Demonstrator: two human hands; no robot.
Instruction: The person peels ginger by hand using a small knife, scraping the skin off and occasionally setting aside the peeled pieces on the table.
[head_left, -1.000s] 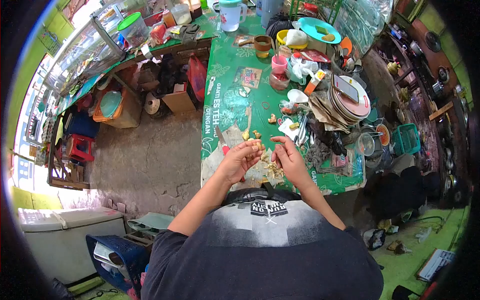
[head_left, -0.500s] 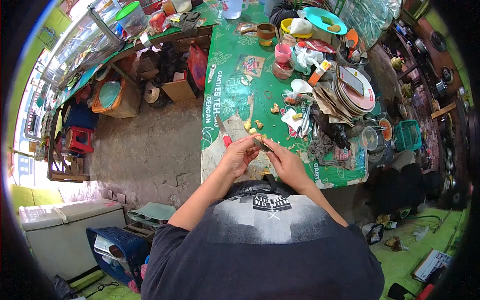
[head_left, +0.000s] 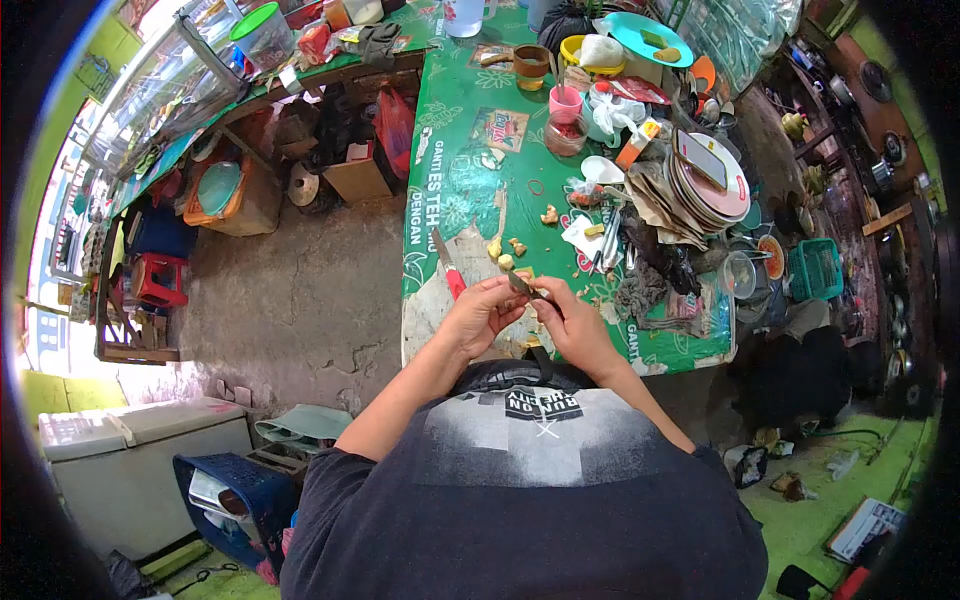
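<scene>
My right hand [head_left: 572,325] is closed on a small dark-bladed knife [head_left: 519,283], its blade pointing up and left. Close beside it, my left hand [head_left: 482,312] has its fingers pinched near the blade; what they hold is too small and covered to name. Pale yellowish root pieces [head_left: 495,248] lie on the green table cover just beyond my fingers. A second knife with a red handle [head_left: 455,281] rests to the left of my left hand, its blade pointing away from me.
To the right are stacked plates [head_left: 708,190], brown paper, a dark plastic bag [head_left: 665,252] and a grey cloth [head_left: 642,292]. Farther back stand a pink cup [head_left: 565,103], a jar and a turquoise tray [head_left: 640,38]. The table's left edge borders the floor.
The small knife's blade has tilted and shifted slightly between my hands. My right hand's fingers have moved a little; my left hand stays nearly in place.
</scene>
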